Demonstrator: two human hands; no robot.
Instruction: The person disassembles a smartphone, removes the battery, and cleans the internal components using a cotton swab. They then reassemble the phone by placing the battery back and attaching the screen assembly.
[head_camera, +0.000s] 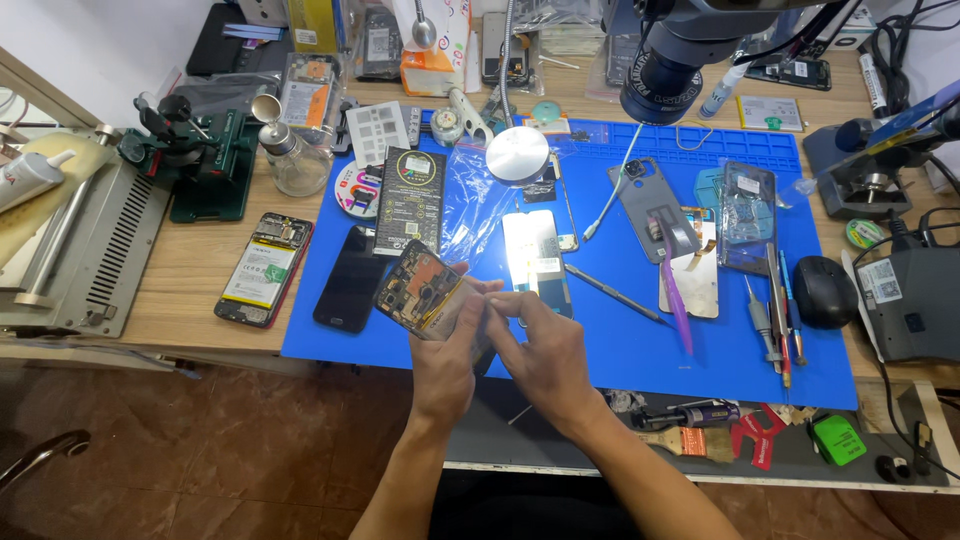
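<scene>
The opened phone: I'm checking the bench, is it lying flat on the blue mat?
No, the left hand holds the opened phone tilted above the blue mat, with the right hand at its edge.

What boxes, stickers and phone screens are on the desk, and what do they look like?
Black flat box: upper left of the blue mat, rectangular, ring pattern.
Dark phone screen: below it, black, blank.
Opened phone: on the wood, left of the mat, white-green battery label.
Orange-white carton: desk's back edge.
Left hand: holds an opened phone.

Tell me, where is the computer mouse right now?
In the head view, the black mouse sits at the right edge of the blue work mat, between the screwdrivers and the dark grey box.
</scene>
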